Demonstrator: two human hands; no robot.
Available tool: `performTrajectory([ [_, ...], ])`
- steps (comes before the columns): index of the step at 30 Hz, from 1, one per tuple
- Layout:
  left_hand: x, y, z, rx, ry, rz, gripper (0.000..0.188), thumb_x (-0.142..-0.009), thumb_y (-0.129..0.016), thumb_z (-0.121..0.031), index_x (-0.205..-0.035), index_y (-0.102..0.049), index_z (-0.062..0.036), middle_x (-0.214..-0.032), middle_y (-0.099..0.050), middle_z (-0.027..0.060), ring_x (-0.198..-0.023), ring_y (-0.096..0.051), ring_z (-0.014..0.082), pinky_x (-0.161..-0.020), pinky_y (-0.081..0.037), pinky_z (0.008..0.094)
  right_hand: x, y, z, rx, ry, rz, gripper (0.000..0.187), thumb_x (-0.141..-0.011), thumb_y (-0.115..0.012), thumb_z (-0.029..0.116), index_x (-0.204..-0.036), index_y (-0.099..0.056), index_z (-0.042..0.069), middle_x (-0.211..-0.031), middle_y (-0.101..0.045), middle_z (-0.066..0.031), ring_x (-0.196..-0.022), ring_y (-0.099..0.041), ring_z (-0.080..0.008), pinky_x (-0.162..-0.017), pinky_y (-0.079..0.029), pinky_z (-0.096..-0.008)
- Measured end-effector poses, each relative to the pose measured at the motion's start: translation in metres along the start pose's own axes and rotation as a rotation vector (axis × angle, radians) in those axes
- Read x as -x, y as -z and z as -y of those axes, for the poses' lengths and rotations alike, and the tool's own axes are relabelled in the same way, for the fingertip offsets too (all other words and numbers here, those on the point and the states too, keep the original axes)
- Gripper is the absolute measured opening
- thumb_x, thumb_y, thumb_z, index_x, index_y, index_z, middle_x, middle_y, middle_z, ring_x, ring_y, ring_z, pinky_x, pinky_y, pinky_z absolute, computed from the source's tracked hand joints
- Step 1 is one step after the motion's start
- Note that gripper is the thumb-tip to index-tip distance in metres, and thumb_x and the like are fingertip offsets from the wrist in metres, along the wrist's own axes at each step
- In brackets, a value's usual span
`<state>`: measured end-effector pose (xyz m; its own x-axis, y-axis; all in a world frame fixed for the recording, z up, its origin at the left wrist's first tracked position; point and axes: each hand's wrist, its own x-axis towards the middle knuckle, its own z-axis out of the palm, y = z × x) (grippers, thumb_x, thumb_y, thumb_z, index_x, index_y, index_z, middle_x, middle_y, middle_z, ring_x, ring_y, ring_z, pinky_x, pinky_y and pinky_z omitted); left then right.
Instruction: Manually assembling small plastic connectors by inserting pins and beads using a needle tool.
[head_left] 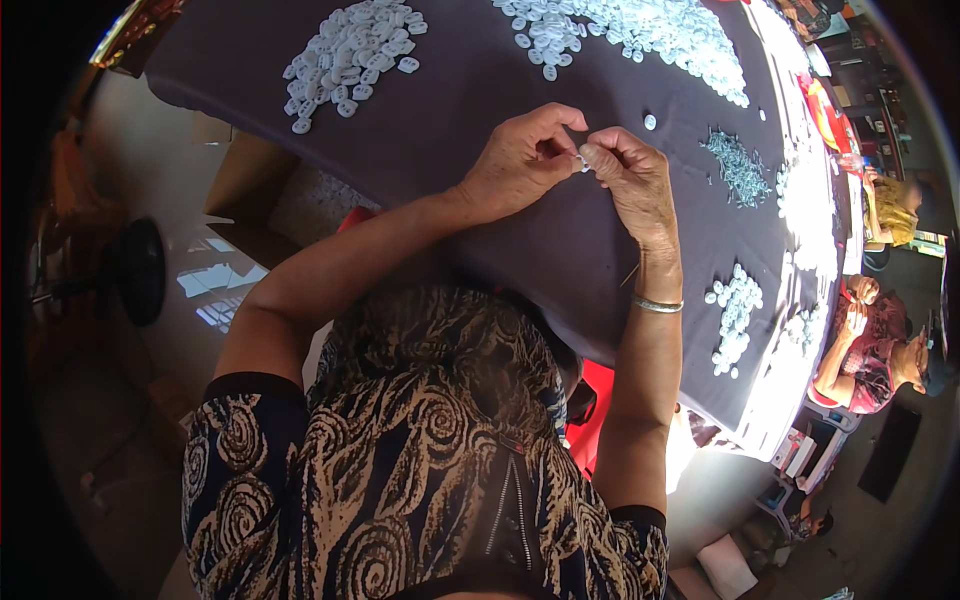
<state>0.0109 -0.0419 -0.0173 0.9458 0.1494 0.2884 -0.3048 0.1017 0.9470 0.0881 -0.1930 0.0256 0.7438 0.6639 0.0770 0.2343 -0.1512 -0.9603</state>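
Observation:
Above the dark cloth, my left hand [527, 158] and my right hand [632, 180] meet with thumbs and fingertips pinched. Between them is a small white plastic piece [584, 164], mostly hidden by the fingers. Past my right hand, a single white piece [650, 122] lies alone. A heap of small metal screws [740, 167] is spread to the right. Loose white oval pieces with holes form a pile [352, 60] at the far left, and another large pile [640, 35] lies at the far side.
The dark tablecloth [440, 120] covers the table. A smaller group of white pieces [735, 318] lies to the right of my right forearm. An open cardboard box [250, 180] stands on the floor at the left. Another person [870, 350] sits at the right, beyond the sunlit table edge.

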Motion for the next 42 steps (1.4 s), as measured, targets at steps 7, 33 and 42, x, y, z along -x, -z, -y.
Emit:
performTrajectory([
  [7,0.001,-0.001,0.003,-0.087,-0.002,-0.037,0.029,-0.085,-0.062,0.0,-0.112,-0.052,-0.0036,-0.078,-0.059,-0.0022,-0.068,-0.053,0.0026,-0.062,-0.045,0.0181,-0.001,-0.001,-0.001,0.174,-0.015,0.005,0.015,-0.088,-0.067,0.015,-0.083,-0.065,0.001,-0.069,-0.057,0.0047,-0.063,-0.043,-0.0024,-0.056,-0.036,-0.0183],
  [33,-0.003,-0.001,-0.006,-0.164,-0.015,0.02,0.035,-0.08,-0.065,-0.001,-0.109,-0.046,-0.0025,-0.076,-0.063,0.0029,-0.07,-0.058,0.008,-0.064,-0.048,0.0237,-0.004,0.022,0.002,-0.015,-0.135,-0.243,0.026,-0.093,-0.059,0.025,-0.081,-0.065,0.003,-0.071,-0.057,0.0007,-0.056,-0.045,-0.004,-0.05,-0.037,-0.0185],
  [42,-0.001,0.0,-0.007,-0.103,0.081,0.0,0.033,-0.082,-0.064,-0.002,-0.109,-0.047,-0.0033,-0.077,-0.061,0.003,-0.071,-0.057,0.0076,-0.067,-0.047,0.0235,-0.02,0.085,-0.015,0.454,-0.078,-0.468,0.015,-0.085,-0.063,0.015,-0.089,-0.069,0.002,-0.072,-0.062,-0.0007,-0.057,-0.051,-0.0073,-0.054,-0.042,-0.0217],
])
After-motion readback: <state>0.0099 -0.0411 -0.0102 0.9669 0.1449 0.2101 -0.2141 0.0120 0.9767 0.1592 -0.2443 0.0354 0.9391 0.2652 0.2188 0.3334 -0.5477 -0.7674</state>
